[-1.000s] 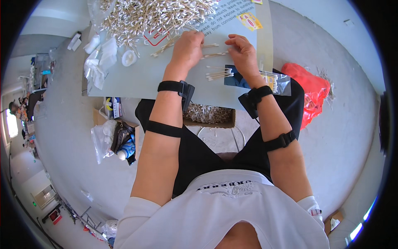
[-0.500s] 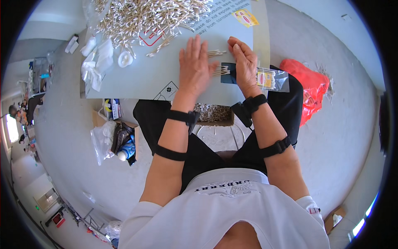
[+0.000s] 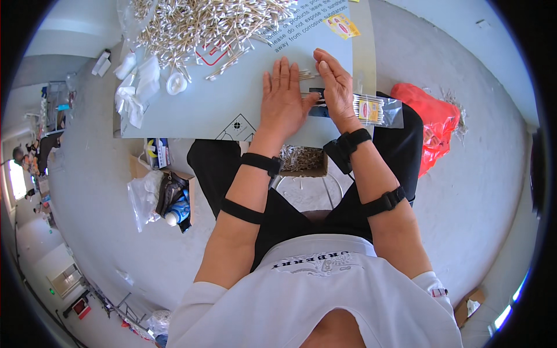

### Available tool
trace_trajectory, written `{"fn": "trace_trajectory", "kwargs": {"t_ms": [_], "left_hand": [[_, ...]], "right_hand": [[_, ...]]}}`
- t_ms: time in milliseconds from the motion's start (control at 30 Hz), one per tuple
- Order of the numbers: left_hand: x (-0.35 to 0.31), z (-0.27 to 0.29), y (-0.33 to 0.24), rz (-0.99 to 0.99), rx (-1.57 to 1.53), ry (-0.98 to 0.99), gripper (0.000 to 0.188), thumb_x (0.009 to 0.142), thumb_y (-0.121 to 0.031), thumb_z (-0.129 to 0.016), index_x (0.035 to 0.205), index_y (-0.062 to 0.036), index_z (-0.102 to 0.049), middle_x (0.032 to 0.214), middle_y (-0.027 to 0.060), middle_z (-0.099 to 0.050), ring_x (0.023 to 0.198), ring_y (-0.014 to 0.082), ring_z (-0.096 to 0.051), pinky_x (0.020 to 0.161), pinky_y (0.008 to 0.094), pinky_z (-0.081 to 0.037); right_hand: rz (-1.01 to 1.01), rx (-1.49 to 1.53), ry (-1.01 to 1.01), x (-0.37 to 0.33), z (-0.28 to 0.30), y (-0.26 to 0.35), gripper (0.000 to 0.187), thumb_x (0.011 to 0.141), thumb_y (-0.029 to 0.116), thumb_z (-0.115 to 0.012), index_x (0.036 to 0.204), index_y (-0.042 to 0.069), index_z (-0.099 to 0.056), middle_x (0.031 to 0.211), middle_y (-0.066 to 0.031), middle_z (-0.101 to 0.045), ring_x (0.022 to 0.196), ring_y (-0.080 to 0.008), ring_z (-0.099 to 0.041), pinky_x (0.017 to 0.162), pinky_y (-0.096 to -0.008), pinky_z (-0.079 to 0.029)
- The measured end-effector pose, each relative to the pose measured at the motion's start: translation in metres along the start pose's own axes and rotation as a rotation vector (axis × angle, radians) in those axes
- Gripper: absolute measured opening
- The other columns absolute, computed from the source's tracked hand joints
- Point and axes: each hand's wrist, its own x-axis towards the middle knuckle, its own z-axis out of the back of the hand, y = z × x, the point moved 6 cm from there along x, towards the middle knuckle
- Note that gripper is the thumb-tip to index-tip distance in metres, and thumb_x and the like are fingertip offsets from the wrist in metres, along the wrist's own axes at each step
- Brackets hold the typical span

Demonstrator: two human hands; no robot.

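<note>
My left hand [image 3: 284,98] lies flat with its fingers stretched out, palm down on the grey board [image 3: 191,119], covering part of a few cotton swabs. Beside it my right hand [image 3: 338,87] stands on its edge, fingers extended and slightly curved, the palm turned toward the left hand. Between the fingertips shows a small bunch of cotton swabs [image 3: 306,75]. Under and to the right of my right hand lies a clear packet [image 3: 394,113] with a row of swabs and a yellow label [image 3: 369,110]. A dark strip [image 3: 319,110] shows between the hands.
A big heap of cotton swabs [image 3: 197,26] covers the board's far left, near crumpled white wrapping [image 3: 132,98] and a round white piece [image 3: 176,83]. A yellow card [image 3: 342,26] lies far right. Below are a swab-filled box [image 3: 303,159], a red bag [image 3: 426,124] and a carton [image 3: 193,200].
My left hand has moved right, closer to my right hand, and settled flat over the swabs. My right hand has shifted slightly left, and its fingers have straightened.
</note>
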Motion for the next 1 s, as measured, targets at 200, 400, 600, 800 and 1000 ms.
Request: {"fn": "trace_trajectory", "kwargs": {"t_ms": [200,400,600,800,1000], "left_hand": [[-0.007,0.017,0.023,0.239,-0.844,-0.43,0.056,0.103,-0.033,-0.038,0.144,0.0036,-0.028,0.15,0.0248,-0.027,0.142,0.036,-0.022,0.115,0.0421,-0.021],[0.005,0.001,0.024,0.226,-1.074,-0.48,0.056,0.103,-0.035,-0.04,0.14,0.0061,-0.036,0.147,0.0234,-0.033,0.138,0.0318,-0.03,0.114,0.0403,-0.022],[0.002,0.004,0.037,0.214,-1.075,-0.323,0.044,0.1,-0.021,-0.047,0.139,-0.0023,-0.043,0.142,0.0173,-0.044,0.132,0.0258,-0.041,0.11,0.0377,-0.033],[-0.002,0.011,0.016,-0.025,-0.583,-0.195,0.041,0.09,-0.003,-0.052,0.131,-0.0011,-0.048,0.127,0.0172,-0.054,0.121,0.0334,-0.048,0.106,0.0398,-0.036],[-0.017,0.02,0.017,0.153,-0.823,-0.303,0.04,0.092,-0.007,-0.051,0.132,-0.0033,-0.05,0.126,0.0119,-0.054,0.122,0.0254,-0.048,0.107,0.0356,-0.034]], "right_hand": [[-0.029,0.102,-0.102,-0.011,0.003,-0.001,0.041,0.102,0.025,-0.046,0.13,-0.005,-0.052,0.13,-0.0141,-0.055,0.122,-0.0203,-0.051,0.107,-0.0313,-0.04],[-0.034,0.13,-0.152,-0.02,-0.014,-0.008,0.044,0.103,0.027,-0.044,0.132,-0.006,-0.049,0.131,-0.015,-0.053,0.123,-0.0215,-0.051,0.107,-0.0324,-0.04],[-0.037,0.036,-0.094,-0.006,0.003,0.001,0.04,0.102,0.023,-0.046,0.128,-0.006,-0.053,0.125,-0.0166,-0.058,0.12,-0.0216,-0.054,0.105,-0.0317,-0.042],[-0.029,-0.057,0.044,-0.004,-0.006,0.006,0.032,0.099,0.017,-0.049,0.119,-0.007,-0.057,0.112,-0.0167,-0.064,0.107,-0.0214,-0.059,0.094,-0.0291,-0.044],[-0.113,0.173,-0.065,-0.027,0.002,0.005,0.033,0.101,0.017,-0.048,0.126,-0.005,-0.055,0.118,-0.0124,-0.061,0.113,-0.017,-0.057,0.1,-0.0272,-0.044]]}}
